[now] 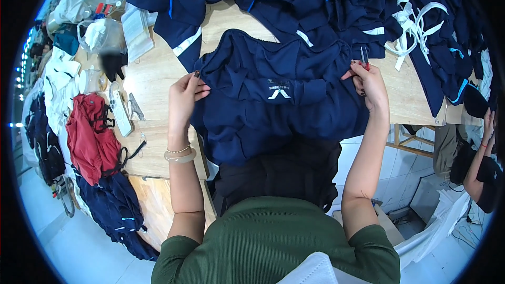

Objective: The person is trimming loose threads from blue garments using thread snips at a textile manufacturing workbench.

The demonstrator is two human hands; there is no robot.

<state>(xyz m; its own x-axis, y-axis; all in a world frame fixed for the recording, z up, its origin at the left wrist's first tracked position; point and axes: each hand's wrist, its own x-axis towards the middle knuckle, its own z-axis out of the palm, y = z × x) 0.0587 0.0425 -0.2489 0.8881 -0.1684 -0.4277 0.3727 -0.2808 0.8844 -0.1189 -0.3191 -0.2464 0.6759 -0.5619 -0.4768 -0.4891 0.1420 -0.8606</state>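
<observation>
A person is holding a navy garment by its two sides.
The left grip is pinching one side, the right grip the other while clasping red-handled snips; the garment is draping over the near edge of the tabletop.

From my remote seat I see the navy garment spread but rumpled, its gathered edge pointing away from the wearer and its near folds sagging past the edge of the surface. The left fingers pinch one upper corner, the right fingers the other. A pale angular print sits mid-cloth. I make out the scissors at the right hand, red-handled, their metal blades pointing away, partly hidden.
</observation>
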